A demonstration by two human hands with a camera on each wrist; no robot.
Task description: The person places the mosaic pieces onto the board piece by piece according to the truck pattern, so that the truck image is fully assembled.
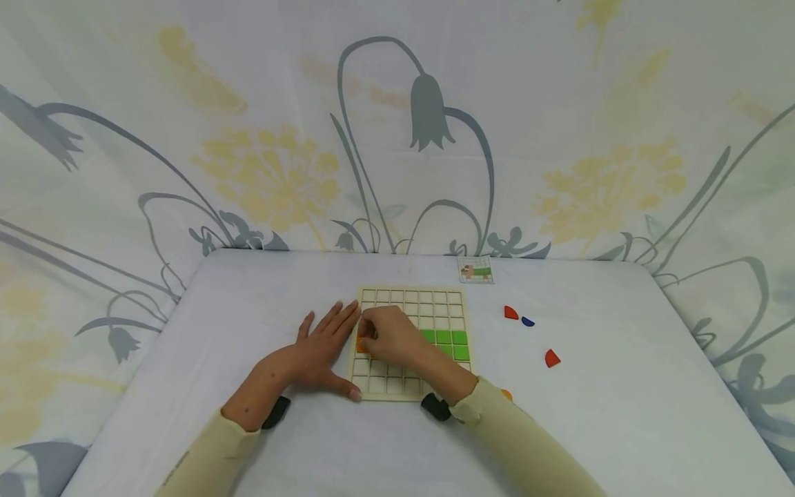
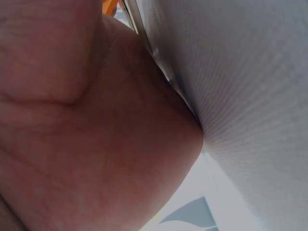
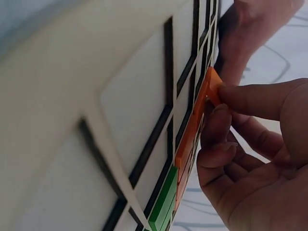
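A pale wooden grid board [image 1: 388, 398] lies on the white table. My left hand [image 1: 319, 353] rests at its left edge, fingers straight and thumb spread to the lower left corner. Over the left columns, my right hand [image 1: 394, 336] pinches a small orange piece [image 3: 215, 87] between thumb and fingers, at the board's surface. Orange tiles [image 3: 185, 147] sit in the grid beside green tiles [image 1: 461, 353], which fill cells on the right side. The right hand hides part of the middle rows. The left wrist view shows mostly the palm.
A small picture card [image 1: 476, 270] lies behind the board. To the right are a red quarter-circle [image 1: 511, 313], a blue half-circle [image 1: 528, 322] and another red quarter-circle [image 1: 552, 358]. An orange piece [image 1: 506, 394] peeks out by the right sleeve. A flower-printed cloth [image 1: 397, 172] stands behind.
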